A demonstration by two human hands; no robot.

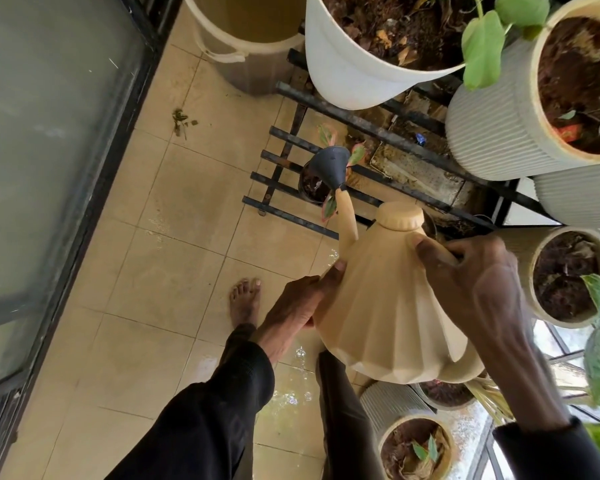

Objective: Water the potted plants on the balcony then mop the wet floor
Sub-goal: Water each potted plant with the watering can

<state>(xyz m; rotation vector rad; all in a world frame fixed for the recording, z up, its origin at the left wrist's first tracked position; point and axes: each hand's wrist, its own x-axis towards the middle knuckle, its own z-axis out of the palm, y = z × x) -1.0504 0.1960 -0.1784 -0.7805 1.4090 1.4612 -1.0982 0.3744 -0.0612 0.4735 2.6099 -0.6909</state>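
1. Straight to the watering can (pixel 388 306): beige, faceted, ribbed lid (pixel 400 216) on top, held up over the wet floor (pixel 153 271) beside the black metal rack (pixel 284 161).
2. Writing first: a red scrap (pixel 568 132) lies on the soil of the ribbed grey pot (pixel 492 126), and any print on it is too small to read.
3. The right hand (pixel 465 271) is wrapped round the can's handle at the upper right, fingers curled tight, thumb lying across the can's shoulder just below the lid.
4. The left hand (pixel 302 306) is flat against the can's left side, fingers stretched out along the facets and pressing in, not curled round anything.
5. The can is tipped forward, its spout (pixel 347 216) reaching up and away from the person.
6. The dark grey rose (pixel 331 164) hangs right over the small dark pot (pixel 312 187), which sits on the rack's left end with pink-green leaves around it.
7. On the rack's upper level a tall white pot (pixel 343 71) stands just beside the ribbed grey one.
8. Puddles (pixel 291 379) shine on the tiles under the can, near the person's bare foot (pixel 245 299).
9. A glass door (pixel 49 133) runs along the floor's left edge.
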